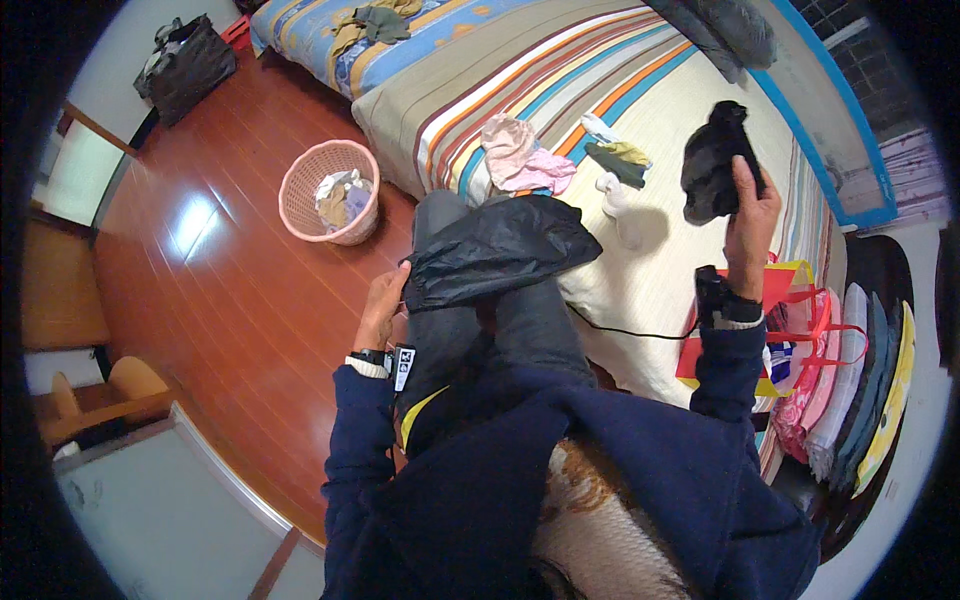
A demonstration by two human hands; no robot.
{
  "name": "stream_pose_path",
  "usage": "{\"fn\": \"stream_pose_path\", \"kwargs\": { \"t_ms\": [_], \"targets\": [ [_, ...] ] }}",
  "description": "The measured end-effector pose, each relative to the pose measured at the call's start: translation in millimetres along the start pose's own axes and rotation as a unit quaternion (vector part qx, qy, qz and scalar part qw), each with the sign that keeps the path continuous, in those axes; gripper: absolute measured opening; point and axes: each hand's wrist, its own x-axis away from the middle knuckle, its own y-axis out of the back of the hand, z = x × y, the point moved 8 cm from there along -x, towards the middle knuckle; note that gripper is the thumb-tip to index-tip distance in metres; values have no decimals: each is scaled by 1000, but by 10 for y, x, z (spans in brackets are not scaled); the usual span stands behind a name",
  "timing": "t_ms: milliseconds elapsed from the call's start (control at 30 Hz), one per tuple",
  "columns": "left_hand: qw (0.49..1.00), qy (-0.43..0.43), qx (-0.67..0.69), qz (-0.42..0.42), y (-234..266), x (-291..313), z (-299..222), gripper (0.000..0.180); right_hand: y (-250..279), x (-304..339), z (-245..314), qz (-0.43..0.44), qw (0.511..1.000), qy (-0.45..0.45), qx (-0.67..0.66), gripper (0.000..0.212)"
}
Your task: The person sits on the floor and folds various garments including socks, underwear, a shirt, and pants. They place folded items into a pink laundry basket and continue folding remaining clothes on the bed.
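Note:
My left hand [380, 308] pinches the near left edge of a thin, shiny black fabric piece, like a sleeve or pouch [500, 245], which lies across my lap. Out to the right, my right hand [754, 222] is closed on a fuzzy black cloth item [712, 165], raised over the bed; its exact kind is unclear. On the bed between them lie a pair of white socks [622, 210], a small pile of white, yellow and dark green cloths [620, 160], and crumpled pink clothing [525, 155].
A pink basket [295, 205] with some clothes stands on the wooden floor [190, 290]. The striped bed [400, 125] fills the far side. At right are a red and yellow bag [775, 290] and several folded textiles [850, 390]. A dark bag [190, 75] sits far left.

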Motion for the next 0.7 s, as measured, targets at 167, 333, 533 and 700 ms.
{"fn": "stream_pose_path", "kwargs": {
  "t_ms": [167, 333, 533, 700],
  "targets": [
    [996, -63, 61, 4, 20, -148, -29, 23, -353, 421, 567, 88, 960, -6, -265, 32],
    [981, -101, 162, 35, -34, -13, -122, 17, -221, 547, 701, -33, 968, 64, -242, 39],
    [909, -141, 355, 169, -23, 360, -121, 47, -810, 699, -599, 94, 936, -152, -304, 31],
    [970, -47, 227, 72, 122, -25, 197, 29, -857, 1199, -2137, 78, 912, -329, -233, 30]
  ]
}}
